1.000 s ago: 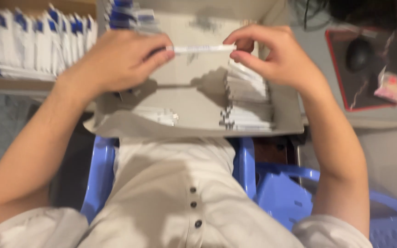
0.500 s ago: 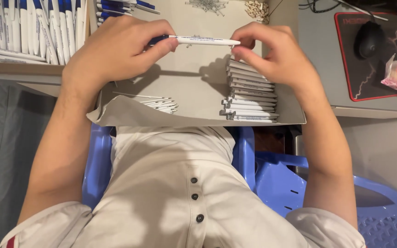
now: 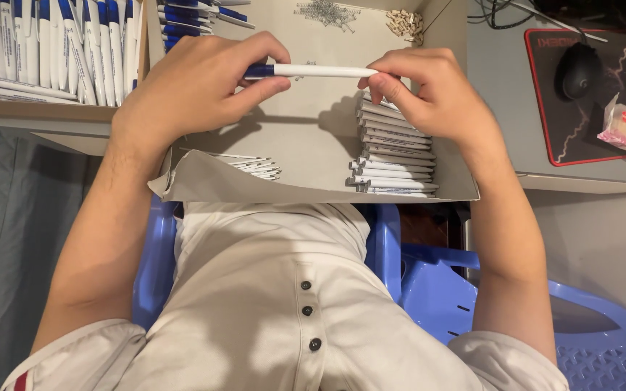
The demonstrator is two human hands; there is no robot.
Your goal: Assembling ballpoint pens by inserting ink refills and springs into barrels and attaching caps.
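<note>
The pen (image 3: 306,71), white with a blue end, lay level across the upper middle of the frame, held at both ends over the open cardboard box (image 3: 306,181). Our left hand (image 3: 197,90) pinched the blue end between thumb and fingers, and our right hand (image 3: 436,98) pinched the white tip, so each grip was clenched on the pen.

Half a second before, we had the pen in nearly the same pose; what changed was mostly our head, which tipped down and steadied, bringing the box and hands lower and sharper in view. A second before, the barrel looked plain white between our fingers, and by now the blue end showed at the left grip. We judged from this that the two parts had come together and the pen was close to done.

Below the right hand, at centre right, sat a stack of white pens (image 3: 396,156) in the box. A few loose pen parts (image 3: 251,165) lay lower left inside it. Rows of finished blue-and-white pens (image 3: 45,51) filled the tray at upper left. On the worktop at upper right we saw a computer mouse (image 3: 578,69) on its mat.
</note>
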